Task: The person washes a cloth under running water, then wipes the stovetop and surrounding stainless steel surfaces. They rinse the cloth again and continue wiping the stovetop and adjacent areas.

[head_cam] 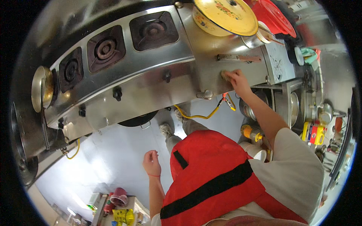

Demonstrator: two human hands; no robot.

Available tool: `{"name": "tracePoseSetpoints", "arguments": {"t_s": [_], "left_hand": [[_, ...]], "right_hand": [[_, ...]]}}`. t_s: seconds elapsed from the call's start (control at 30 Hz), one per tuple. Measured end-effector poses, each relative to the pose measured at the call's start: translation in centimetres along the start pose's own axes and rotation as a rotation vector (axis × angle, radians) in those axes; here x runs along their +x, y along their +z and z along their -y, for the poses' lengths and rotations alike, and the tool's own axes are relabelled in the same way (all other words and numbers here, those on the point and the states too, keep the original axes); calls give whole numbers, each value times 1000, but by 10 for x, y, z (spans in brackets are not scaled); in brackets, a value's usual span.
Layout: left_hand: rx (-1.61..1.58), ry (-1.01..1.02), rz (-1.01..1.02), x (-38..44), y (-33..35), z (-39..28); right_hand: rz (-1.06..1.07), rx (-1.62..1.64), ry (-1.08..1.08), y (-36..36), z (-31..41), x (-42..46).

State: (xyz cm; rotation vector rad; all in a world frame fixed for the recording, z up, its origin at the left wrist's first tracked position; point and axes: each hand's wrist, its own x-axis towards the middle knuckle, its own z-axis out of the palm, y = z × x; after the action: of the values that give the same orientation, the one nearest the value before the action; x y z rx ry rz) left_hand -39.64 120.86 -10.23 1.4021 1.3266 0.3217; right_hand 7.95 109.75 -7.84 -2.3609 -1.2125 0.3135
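Observation:
My right hand (239, 82) reaches down to the stainless steel counter (206, 70) to the right of the burners. A small brownish scouring pad (225, 75) is pinched under its fingertips, against the metal. Just beyond the hand lies a flat metal tool with a reddish-brown handle (239, 58). My left hand (152, 163) hangs over the floor beside my red apron (209, 175), fingers loosely curled, with nothing visible in it. The stainless steel gas range (127, 63) stretches to the left, with three burners in its top.
A yellow enamel pot with a lid (226, 17) stands at the counter's back, near a red lid (275, 17). At the far left leans a metal wok (42, 89). Below the counter hangs a yellow gas hose (205, 116). A yellow jug (314, 133) is at the right.

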Motion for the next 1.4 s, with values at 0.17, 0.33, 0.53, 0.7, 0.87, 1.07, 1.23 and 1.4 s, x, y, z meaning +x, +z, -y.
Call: {"name": "tracePoseSetpoints", "arguments": {"t_s": [0.17, 0.33, 0.53, 0.7, 0.87, 1.07, 1.23, 1.4], "left_hand": [[64, 61, 89, 5, -6, -31], [114, 108, 185, 11, -12, -40], [193, 130, 344, 12, -6, -58], [319, 212, 431, 17, 2, -77], [360, 213, 438, -1, -25, -68], [258, 103, 477, -17, -32, -38], [297, 215, 502, -26, -15, -69], [295, 324, 409, -55, -2, -84]], "right_hand": [[-173, -14, -23, 43, 66, 15], [-94, 31, 179, 6, -7, -30], [-277, -329, 383, 31, -64, -13], [-77, 189, 286, 2, 37, 14], [-362, -139, 618, -43, -80, -13], [-332, 0, 138, 57, 37, -36], [-296, -34, -120, 25, 33, -77], [-410, -58, 434, -23, -90, -79]]}}
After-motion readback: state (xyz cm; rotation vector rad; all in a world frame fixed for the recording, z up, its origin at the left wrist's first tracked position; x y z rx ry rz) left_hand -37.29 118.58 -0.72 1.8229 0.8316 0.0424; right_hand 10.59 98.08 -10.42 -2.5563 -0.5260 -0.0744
